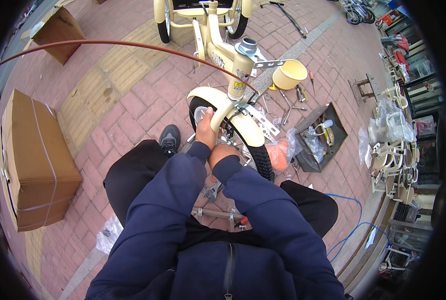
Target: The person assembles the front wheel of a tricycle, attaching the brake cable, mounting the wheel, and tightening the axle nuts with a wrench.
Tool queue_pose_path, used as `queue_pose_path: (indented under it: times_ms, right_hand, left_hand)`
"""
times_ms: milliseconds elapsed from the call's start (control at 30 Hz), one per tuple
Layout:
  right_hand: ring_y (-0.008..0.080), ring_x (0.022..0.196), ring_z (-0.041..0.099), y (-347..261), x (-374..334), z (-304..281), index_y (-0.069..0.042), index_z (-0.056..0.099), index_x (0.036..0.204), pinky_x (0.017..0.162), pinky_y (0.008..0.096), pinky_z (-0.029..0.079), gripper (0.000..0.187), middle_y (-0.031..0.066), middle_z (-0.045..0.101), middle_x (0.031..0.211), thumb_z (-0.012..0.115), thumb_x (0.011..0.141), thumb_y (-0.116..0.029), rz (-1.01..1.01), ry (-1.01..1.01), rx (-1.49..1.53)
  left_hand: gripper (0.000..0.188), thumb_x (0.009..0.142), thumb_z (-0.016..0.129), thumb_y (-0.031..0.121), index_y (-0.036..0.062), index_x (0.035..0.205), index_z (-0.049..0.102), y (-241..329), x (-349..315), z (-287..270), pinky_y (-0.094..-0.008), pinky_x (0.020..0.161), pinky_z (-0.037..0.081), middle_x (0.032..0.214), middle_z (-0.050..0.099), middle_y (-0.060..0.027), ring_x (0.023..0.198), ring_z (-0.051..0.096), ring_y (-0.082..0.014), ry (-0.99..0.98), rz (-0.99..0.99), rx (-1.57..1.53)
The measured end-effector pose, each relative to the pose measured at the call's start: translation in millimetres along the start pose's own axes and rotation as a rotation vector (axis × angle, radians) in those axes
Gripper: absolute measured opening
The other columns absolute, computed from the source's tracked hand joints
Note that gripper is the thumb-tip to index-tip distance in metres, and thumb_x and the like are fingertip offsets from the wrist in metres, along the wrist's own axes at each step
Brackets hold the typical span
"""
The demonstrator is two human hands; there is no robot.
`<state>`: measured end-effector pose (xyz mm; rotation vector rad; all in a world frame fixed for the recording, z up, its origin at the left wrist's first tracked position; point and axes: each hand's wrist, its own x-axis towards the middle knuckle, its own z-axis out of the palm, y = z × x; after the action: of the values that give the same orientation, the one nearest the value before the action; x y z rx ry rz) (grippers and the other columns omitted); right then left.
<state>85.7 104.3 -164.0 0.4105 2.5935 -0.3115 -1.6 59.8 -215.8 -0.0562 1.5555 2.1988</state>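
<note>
A cream tricycle frame (217,40) stands ahead of me, its front wheel between my knees. The front fork (222,113) comes down over the black front tyre (261,159), under a cream mudguard (249,127). My left hand (206,131) is closed round the lower part of the fork's left leg, thumb up. Just behind its wrist, my right hand (222,153) is low beside the wheel; its fingers are hidden. A brown-red cable (133,44) arches leftward from the frame's head. Flat perforated metal stays (263,122) stick out right of the fork.
An adjustable wrench (213,192) lies beneath my arms. To the right are an open toolbox (328,131), a cream bucket (290,75), a three-armed socket wrench (289,107) and an orange bag (278,156). A large carton (42,162) stands at left; a blue hose (355,212) crosses the ground.
</note>
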Motion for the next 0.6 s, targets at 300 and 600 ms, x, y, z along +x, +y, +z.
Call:
queue_pose_path:
  times_ms: [300,600]
  right_hand:
    - [0.0353,0.09,0.071,32,-19,45,-0.004,0.075,0.093,0.078,0.0435,0.057,0.029,0.0199,0.072,0.093,0.05,0.093,-0.02,0.011,-0.078,0.08]
    - [0.0413,0.092,0.066,37,17,172,0.0,0.07,0.099,0.083,0.0469,0.053,0.038,0.0238,0.069,0.093,0.05,0.096,-0.031,0.259,0.037,0.529]
  left_hand:
    - [0.06,0.101,0.036,0.048,-0.0016,0.085,0.066,2,-2,2,-0.03,0.045,0.039,0.064,0.061,-0.0104,0.047,0.051,-0.0167,0.004,-0.055,-0.096]
    - [0.064,0.102,0.032,0.047,-0.0035,0.086,0.067,4,-14,-2,-0.0311,0.048,0.039,0.065,0.062,-0.0108,0.049,0.051,-0.0171,0.026,-0.069,-0.033]
